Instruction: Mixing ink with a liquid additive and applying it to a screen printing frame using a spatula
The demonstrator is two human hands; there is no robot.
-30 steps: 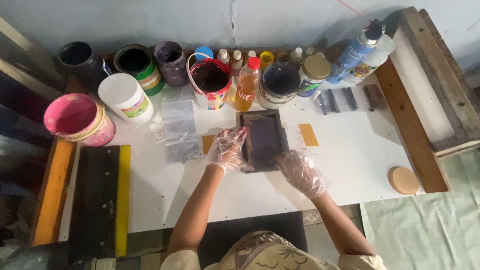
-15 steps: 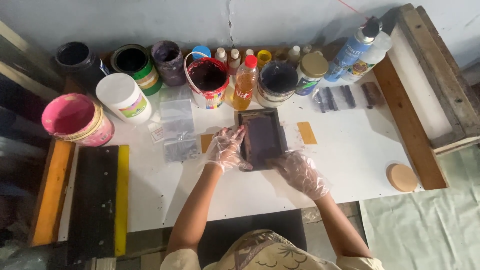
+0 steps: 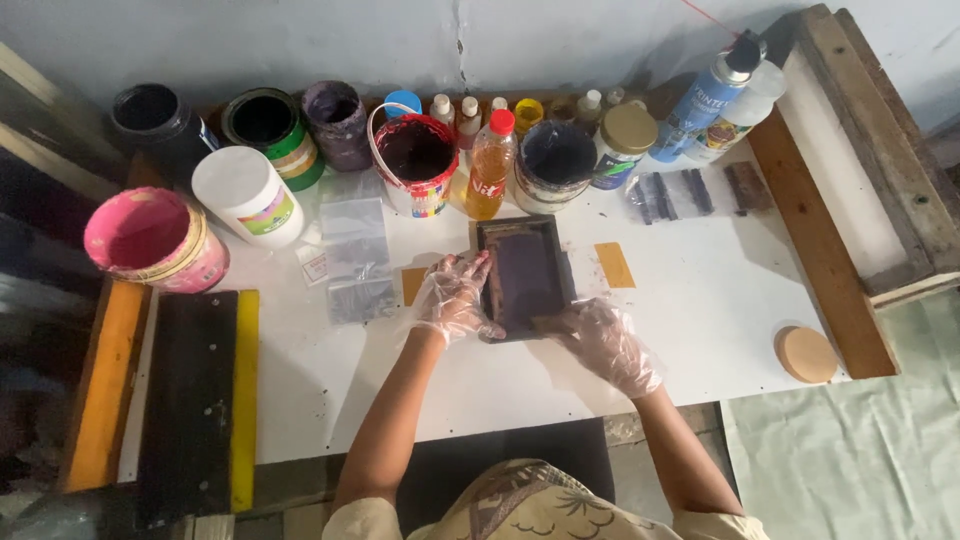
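A small dark rectangular frame with a purple-stained screen (image 3: 527,272) lies flat on the white table (image 3: 700,310). My left hand (image 3: 456,297), in a clear plastic glove, grips the frame's left edge with the fingers curled over it. Gloved too, my right hand (image 3: 604,343) rests at the frame's near right corner, its fingertips on the lower edge. Two tan tape patches (image 3: 614,265) lie on the table at either side of the frame.
Open paint pots line the back: a pink bucket (image 3: 155,240), a white tub (image 3: 248,195), a red-rimmed pot (image 3: 414,160), an orange bottle (image 3: 490,165), a blue spray can (image 3: 708,95). Clear bags (image 3: 357,258) lie left. A black-and-yellow squeegee (image 3: 200,395), a wooden frame (image 3: 860,150) and a round lid (image 3: 806,353) flank the table.
Both hands stay on the small frame. My right hand has shifted slightly inward along its lower edge; the frame has barely moved.
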